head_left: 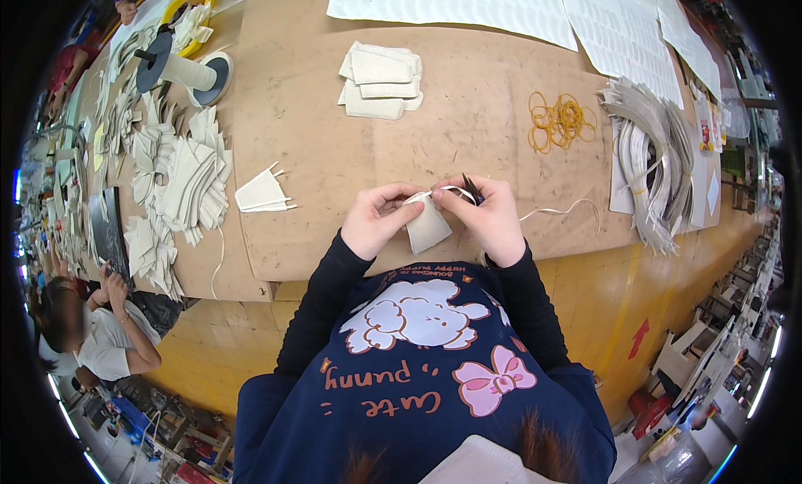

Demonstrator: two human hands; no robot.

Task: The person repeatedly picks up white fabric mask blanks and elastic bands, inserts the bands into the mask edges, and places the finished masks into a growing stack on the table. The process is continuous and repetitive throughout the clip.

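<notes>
Close to the table's front edge, my left hand (378,220) pinches the upper edge of a small off-white fabric piece (428,230). My right hand (494,223) meets it at the top right corner, fingers closed on a narrow white cord. Tucked in that same hand is a dark pointed tool, seemingly thread snips (473,188). A loose length of white cord (576,205) trails on the table to the right. To the left lies another fabric piece (264,192) with cord ends sticking out at its corners.
Ahead is a stack of fabric pieces (381,79). Yellow rubber bands (560,122) and a bundle of grey-white strips (656,167) lie right. On the left are heaped fabric pieces (188,179) and a cord spool (190,70). A co-worker (117,334) sits at the lower left.
</notes>
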